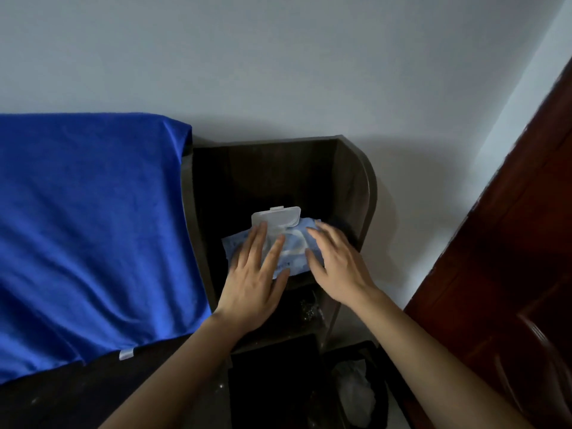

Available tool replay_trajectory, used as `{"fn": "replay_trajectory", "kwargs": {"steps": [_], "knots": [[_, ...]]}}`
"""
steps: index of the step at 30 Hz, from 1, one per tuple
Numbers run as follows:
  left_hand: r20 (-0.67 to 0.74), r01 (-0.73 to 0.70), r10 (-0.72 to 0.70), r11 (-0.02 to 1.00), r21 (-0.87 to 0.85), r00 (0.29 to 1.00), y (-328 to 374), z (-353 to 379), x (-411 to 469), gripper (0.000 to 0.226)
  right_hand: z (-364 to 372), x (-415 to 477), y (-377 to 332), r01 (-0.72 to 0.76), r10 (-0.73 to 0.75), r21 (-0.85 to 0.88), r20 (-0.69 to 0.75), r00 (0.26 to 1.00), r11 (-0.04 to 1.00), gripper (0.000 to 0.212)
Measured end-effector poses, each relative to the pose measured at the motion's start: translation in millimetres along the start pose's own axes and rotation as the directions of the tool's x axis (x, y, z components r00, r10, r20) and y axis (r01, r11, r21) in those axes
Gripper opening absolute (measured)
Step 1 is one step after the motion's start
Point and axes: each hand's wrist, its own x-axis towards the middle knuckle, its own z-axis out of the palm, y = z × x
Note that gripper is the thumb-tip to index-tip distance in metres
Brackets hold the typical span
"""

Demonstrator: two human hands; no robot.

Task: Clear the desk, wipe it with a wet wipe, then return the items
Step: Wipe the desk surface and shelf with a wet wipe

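Observation:
A light-blue pack of wet wipes (295, 247) lies on the top shelf of a dark wooden side shelf (360, 187). Its white plastic lid (278, 215) stands flipped up at the far side. My left hand (258, 275) lies flat on the left part of the pack, with straight fingers and the thumb at its near edge. Over the right part of the pack my right hand (339, 261) is spread with straight fingers; it is blurred, and whether it touches the pack I cannot tell.
A blue cloth (89, 227) covers the large surface to the left, with a black surface (77, 394) below it. Under the shelf stands a dark bin (379, 394) with crumpled white material. A dark red door (510, 274) is at the right, a white wall behind.

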Motion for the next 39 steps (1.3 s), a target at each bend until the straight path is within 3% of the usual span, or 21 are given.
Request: {"fn": "replay_trajectory", "kwargs": {"steps": [6,11,16,20,29,39], "knots": [[-0.001,0.104,-0.104,0.992,0.072,0.995,-5.6,14.5,14.4,0.061,37.1,24.4,19.4,0.157,-0.162,0.055,0.111,0.981,0.986,0.042],[0.013,0.08,-0.083,0.986,0.147,0.996,-1.4,22.9,21.7,0.053,50.0,21.1,24.3,0.145,-0.154,0.149,0.049,0.987,0.978,0.049],[0.031,0.271,-0.279,0.952,0.144,0.96,0.8,31.4,18.9,0.067,46.3,22.0,23.9,0.148,-0.158,0.179,0.04,0.987,0.973,0.049],[-0.02,0.356,-0.357,0.925,0.129,0.934,-6.8,36.8,1.2,0.076,44.6,23.0,23.5,0.125,-0.139,0.208,0.052,0.989,0.97,0.045],[-0.009,0.286,-0.289,0.942,0.176,0.957,-8.3,37.1,-3.6,0.076,36.7,39.4,15.9,0.036,-0.059,0.266,0.081,0.995,0.963,0.031],[0.0,0.274,-0.278,0.944,0.185,0.961,-11.5,38.8,-4.2,0.076,26.3,75.0,0.7,0.023,-0.069,0.153,0.304,0.95,0.988,0.035]]}}
